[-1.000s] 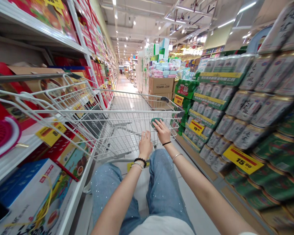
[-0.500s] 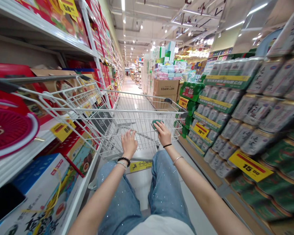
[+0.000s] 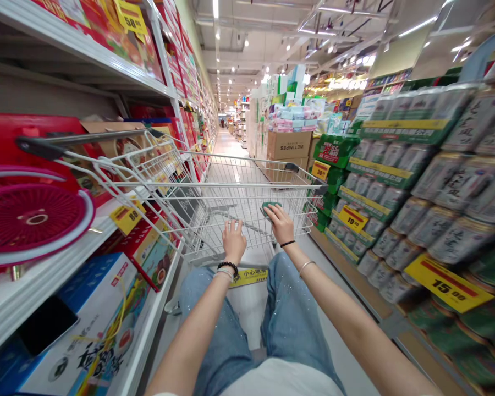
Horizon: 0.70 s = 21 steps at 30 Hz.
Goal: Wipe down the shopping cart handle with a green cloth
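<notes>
A wire shopping cart (image 3: 247, 190) stands sideways in front of my knees. My right hand (image 3: 282, 224) is closed on a small dark green pad (image 3: 271, 207), held at the cart's side wires; whether it is a sponge or a folded cloth I cannot tell. Further left, my left hand (image 3: 234, 242) is open, its fingers stretched toward the lower wires of the same side. I cannot make out whether those fingertips touch the wires.
Shelves with boxed goods (image 3: 140, 247), a pink fan (image 3: 35, 217) and a phone (image 3: 47, 324) are on the left. Stacked beer cans (image 3: 441, 231) line the right. A yellow floor sign (image 3: 249, 276) lies beneath the cart. Wet wipes cartons (image 3: 289, 147) stand beyond it.
The view has turned slightly left, so everything sits further right in the picture. My right hand still holds the green pad at the wires. My left hand is slightly lower and nearer the right one.
</notes>
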Motion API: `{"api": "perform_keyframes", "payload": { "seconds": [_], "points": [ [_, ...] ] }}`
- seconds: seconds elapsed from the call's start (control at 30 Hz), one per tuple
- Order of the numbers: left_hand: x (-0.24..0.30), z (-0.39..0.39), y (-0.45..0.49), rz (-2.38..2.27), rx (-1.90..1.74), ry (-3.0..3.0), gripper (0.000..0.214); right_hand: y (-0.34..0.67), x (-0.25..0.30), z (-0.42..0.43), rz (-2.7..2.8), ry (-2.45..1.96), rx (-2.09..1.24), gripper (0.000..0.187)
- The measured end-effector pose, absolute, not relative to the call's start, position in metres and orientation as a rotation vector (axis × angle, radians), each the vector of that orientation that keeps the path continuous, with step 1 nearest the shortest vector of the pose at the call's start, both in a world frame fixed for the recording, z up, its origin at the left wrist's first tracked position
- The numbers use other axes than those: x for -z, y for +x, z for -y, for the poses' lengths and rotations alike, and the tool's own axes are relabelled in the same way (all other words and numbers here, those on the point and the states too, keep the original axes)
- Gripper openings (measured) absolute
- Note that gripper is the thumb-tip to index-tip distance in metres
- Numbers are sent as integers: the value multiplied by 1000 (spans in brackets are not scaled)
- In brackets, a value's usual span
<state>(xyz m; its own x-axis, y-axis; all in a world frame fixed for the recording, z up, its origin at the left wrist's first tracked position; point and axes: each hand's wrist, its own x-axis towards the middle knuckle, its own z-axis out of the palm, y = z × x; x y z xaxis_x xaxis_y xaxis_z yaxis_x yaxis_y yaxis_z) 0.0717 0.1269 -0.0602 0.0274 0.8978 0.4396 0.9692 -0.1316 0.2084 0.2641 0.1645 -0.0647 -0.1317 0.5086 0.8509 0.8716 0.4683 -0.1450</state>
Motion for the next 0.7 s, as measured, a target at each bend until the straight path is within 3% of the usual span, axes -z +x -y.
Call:
{"api": "perform_keyframes", "payload": {
  "seconds": [0.1, 0.33, 0.57, 0.7],
  "points": [
    [59, -126, 70, 1967, 730, -2159, 61, 251, 52, -173, 1788, -1156, 539, 47],
    [55, -128, 70, 1998, 801, -2178, 61, 241, 85, -164, 1919, -1278, 528, 42],
    [56, -123, 69, 1990, 807, -2208, 64, 232, 54, -176, 1819, -1142, 613, 41],
    [51, -121, 67, 2010, 774, -2226, 68, 226, 74, -176, 1796, -1175, 556, 41]
  ]
}}
